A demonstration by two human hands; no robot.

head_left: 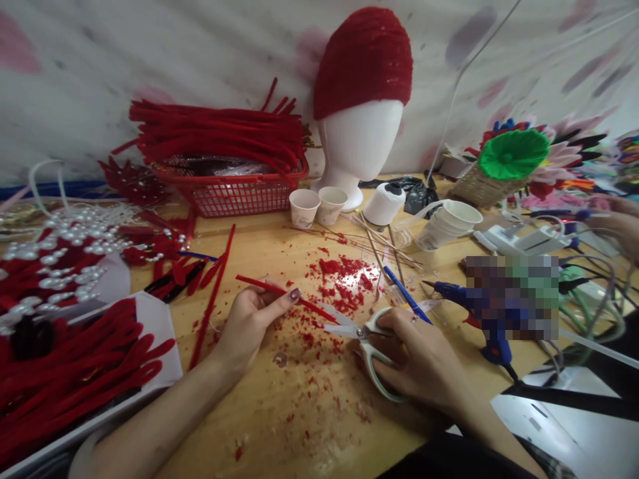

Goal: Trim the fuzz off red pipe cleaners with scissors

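Through the head camera, I pinch a thin red stem (pixel 313 307) between the thumb and fingers of my left hand (pixel 249 319) above the table (pixel 279 432), its far end at the parted blades of pale scissors (pixel 368 330). My right hand's (pixel 422 359) fingers grip the scissors by their handles. Red clippings (pixel 344 281) lie scattered just beyond; farther back stands a red basket (pixel 232 199).

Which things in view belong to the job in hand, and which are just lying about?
In the job:
stem, in left hand
scissors, in right hand
red clippings, likely trimmings

Seemingly lying about:
glue gun
spool
mannequin head
basket
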